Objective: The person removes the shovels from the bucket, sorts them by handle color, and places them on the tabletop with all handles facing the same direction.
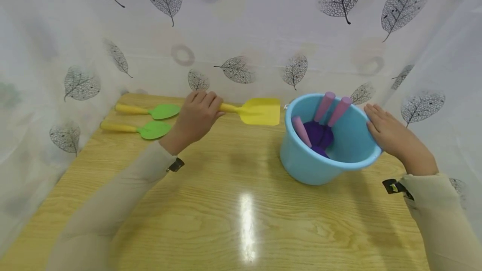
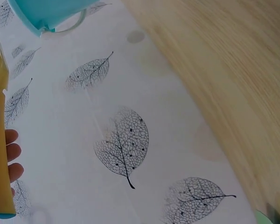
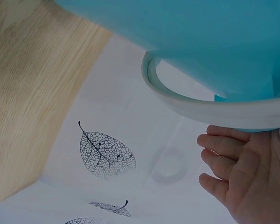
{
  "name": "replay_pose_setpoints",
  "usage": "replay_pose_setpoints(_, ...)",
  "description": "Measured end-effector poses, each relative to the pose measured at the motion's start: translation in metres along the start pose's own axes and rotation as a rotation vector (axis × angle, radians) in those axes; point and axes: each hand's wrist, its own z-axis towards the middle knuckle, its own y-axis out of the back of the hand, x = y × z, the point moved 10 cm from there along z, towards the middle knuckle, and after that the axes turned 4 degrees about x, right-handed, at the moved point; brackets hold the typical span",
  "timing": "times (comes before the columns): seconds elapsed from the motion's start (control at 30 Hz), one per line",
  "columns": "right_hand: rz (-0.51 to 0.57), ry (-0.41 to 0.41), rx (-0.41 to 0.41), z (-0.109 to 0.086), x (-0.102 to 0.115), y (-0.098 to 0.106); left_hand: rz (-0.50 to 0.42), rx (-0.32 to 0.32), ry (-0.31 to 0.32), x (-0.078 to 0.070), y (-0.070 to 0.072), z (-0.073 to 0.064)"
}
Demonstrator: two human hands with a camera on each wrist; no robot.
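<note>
My left hand point(image 1: 199, 114) grips the handle of a yellow toy shovel point(image 1: 261, 111), held above the table with its flat blade pointing right, just left of a blue bucket point(image 1: 312, 166). In the left wrist view, fingers curl around the shovel's orange-yellow handle point(image 2: 0, 158). On the bucket's right rim rests my right hand point(image 1: 391, 133), fingers extended. The right wrist view has that hand point(image 3: 247, 168) beside the bucket's white handle point(image 3: 214, 109). Inside the bucket stand three tools with pink handles point(image 1: 339, 111) and purple blades point(image 1: 318, 134), the blades partly hidden.
Two small trowels with green blades lie at the back left of the wooden table point(image 1: 211, 221): one farther trowel point(image 1: 165, 111) and one nearer trowel point(image 1: 154, 130). A white leaf-printed sheet point(image 1: 241, 32) hangs behind and along both sides.
</note>
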Motion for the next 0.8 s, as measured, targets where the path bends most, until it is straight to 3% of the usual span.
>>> replay_pose_setpoints(0.27, 0.013, 0.009, -0.007, -0.001, 0.002, 0.000, -0.029, -0.052, 0.024, 0.018, -0.001, -0.023)
replay_pose_setpoints(0.53, 0.022, 0.007, -0.008, -0.001, 0.001, -0.001, -0.025, 0.036, 0.114, 0.047, -0.014, -0.049)
replay_pose_setpoints(0.8, 0.034, 0.002, -0.010, -0.002, 0.001, -0.001, -0.007, 0.129, 0.161, 0.073, -0.030, -0.077)
